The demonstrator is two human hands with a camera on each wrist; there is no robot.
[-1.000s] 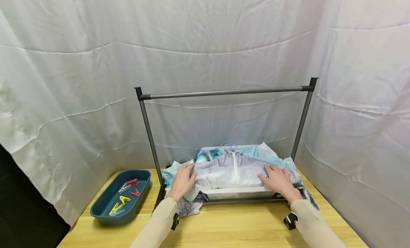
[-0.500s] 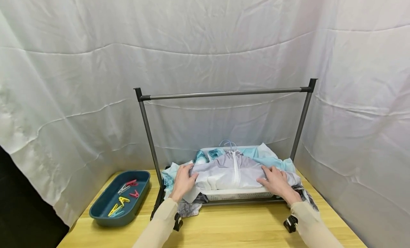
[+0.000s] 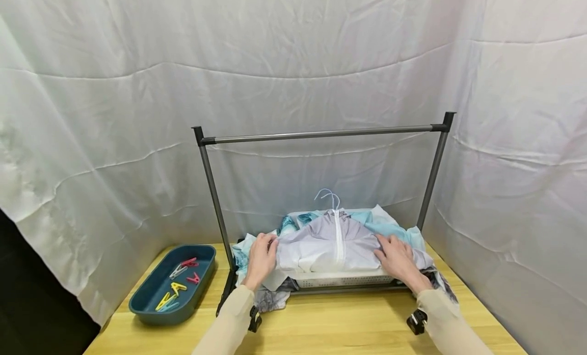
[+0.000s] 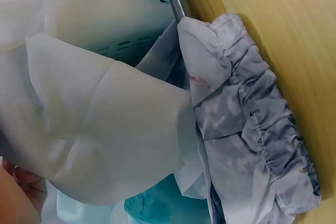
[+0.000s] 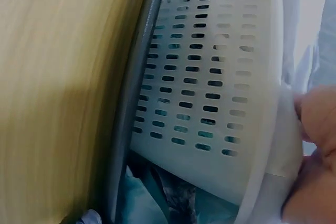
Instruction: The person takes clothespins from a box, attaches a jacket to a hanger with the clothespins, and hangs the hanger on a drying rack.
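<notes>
At lower centre of the frame, the left hand point(image 3: 261, 257) and right hand point(image 3: 397, 258) grip the shoulders of a grey zip jacket point(image 3: 331, 241), fingers curled into the cloth atop the white basket point(image 3: 341, 280). The step looks like lifting it out; next, raise its hanger hook point(image 3: 326, 196) toward the rail point(image 3: 321, 134) above, where open room lies between the posts.

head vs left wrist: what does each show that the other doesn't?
Head only: both hands, left hand and right hand, gripping the grey zip jacket, the hanger hooks, the rail, the blue tray of pegs.
Left wrist only: close-up of the ruched grey garment hanging over the table.
Both: the white basket, teal cloth, wooden table.
</notes>
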